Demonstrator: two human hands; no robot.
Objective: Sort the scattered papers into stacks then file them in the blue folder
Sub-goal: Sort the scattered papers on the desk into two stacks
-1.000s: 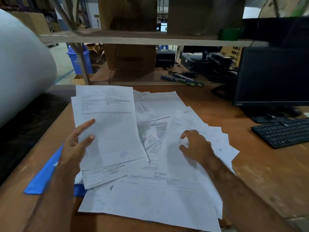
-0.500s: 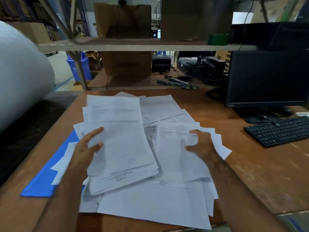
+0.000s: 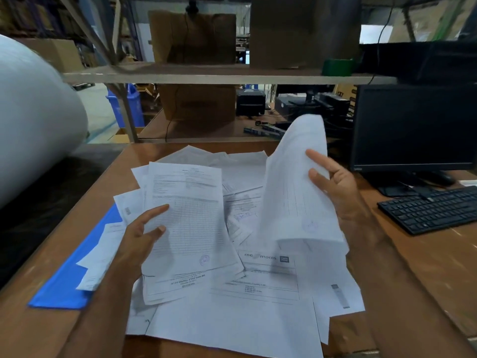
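Right hand [image 3: 335, 184] lifted sheet [image 3: 296, 192] off paper pile [image 3: 258, 319].

Dim indoor light with a cool blue cast. Daylight glares through a gap [image 3: 373, 33] at one o'clock. Soft shadows lie under the papers [image 3: 232, 319]. Edges bend and blur, worst at nine o'clock.

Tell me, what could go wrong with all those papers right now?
1. The curling white sheet held up in the right hand bends over at the top; it might crease or slip.
2. The loose pile of white papers reaches the near edge of the brown wooden desk, so sheets could slide off.
3. The flat blue folder lies partly under papers beside the left hand, so pulling it out could scatter them.
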